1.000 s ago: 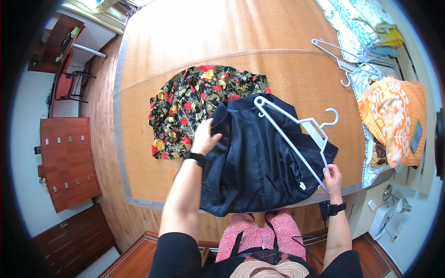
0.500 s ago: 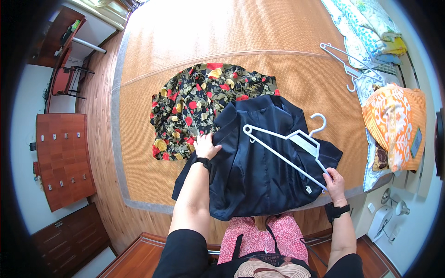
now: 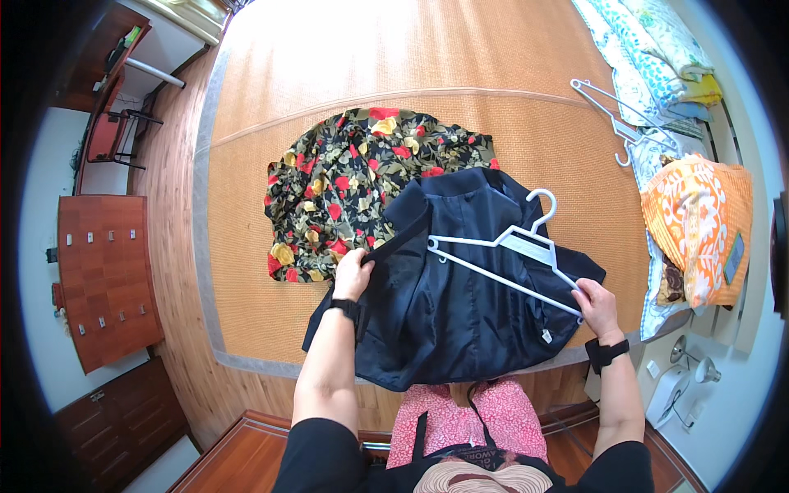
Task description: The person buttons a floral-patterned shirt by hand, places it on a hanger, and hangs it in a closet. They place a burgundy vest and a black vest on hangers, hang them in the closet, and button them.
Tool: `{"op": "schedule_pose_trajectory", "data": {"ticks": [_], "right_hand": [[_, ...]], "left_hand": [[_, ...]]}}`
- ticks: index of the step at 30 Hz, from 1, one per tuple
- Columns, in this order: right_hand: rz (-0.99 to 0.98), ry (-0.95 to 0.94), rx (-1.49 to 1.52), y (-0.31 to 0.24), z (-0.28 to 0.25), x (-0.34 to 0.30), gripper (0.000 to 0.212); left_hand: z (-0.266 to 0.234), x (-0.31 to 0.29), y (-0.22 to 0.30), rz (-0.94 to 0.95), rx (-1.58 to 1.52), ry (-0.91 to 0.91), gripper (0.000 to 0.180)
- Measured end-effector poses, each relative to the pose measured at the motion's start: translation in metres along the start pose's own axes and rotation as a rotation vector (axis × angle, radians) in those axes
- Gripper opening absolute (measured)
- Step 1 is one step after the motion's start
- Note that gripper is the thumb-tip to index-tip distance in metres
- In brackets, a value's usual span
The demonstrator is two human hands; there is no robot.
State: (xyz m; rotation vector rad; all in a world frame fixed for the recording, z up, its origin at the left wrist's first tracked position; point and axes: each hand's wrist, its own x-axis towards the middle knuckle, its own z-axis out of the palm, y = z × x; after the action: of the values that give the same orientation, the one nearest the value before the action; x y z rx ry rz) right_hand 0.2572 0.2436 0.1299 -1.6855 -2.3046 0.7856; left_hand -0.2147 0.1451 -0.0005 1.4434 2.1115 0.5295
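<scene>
A dark navy jacket [image 3: 403, 329] lies spread at the near edge of the mat-covered bed, its shiny lining facing up. My left hand [image 3: 352, 276] is closed on the jacket's left front edge and holds it out to the left. A white plastic clothes hanger [image 3: 501, 283] lies over the lining, tilted, its hook pointing up and away. My right hand [image 3: 597, 309] grips the hanger's right end. Partly under the jacket, on its far left side, is a black garment with red and yellow flowers [image 3: 341, 185].
A second white hanger [image 3: 626, 131] lies at the bed's right side. Beside it are folded bedding [image 3: 657, 49] and an orange patterned cloth [image 3: 699, 222]. A small lamp [image 3: 699, 366] stands at the lower right. Wooden drawers [image 3: 111, 279] stand left, across the floor.
My left hand has drawn the jacket's front edge leftward, opening it wider. The hanger has turned slightly and shifted left and down, with its hook now nearer the collar.
</scene>
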Motion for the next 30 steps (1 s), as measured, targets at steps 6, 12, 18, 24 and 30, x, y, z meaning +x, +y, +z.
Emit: {"op": "schedule_pose_trajectory", "data": {"ticks": [6, 12, 18, 24, 30], "right_hand": [[-0.119, -0.094, 0.074, -0.020, 0.004, 0.043, 0.014], [-0.317, -0.124, 0.044, -0.037, 0.034, 0.113, 0.014], [-0.394, -0.039, -0.119, -0.033, 0.064, 0.172, 0.012], [-0.327, 0.099, -0.218, -0.023, 0.097, 0.218, 0.012], [-0.218, 0.099, -0.209, -0.019, 0.128, 0.239, 0.014]], "left_hand": [[-0.078, -0.055, 0.093, 0.229, -0.065, 0.022, 0.015], [-0.078, -0.074, 0.136, 0.369, 0.007, -0.157, 0.018], [-0.017, -0.085, 0.136, 0.348, -0.061, -0.326, 0.016], [0.045, -0.090, 0.135, 0.070, -0.070, -0.638, 0.036], [0.091, -0.136, 0.122, 0.014, 0.408, -0.789, 0.054]]}}
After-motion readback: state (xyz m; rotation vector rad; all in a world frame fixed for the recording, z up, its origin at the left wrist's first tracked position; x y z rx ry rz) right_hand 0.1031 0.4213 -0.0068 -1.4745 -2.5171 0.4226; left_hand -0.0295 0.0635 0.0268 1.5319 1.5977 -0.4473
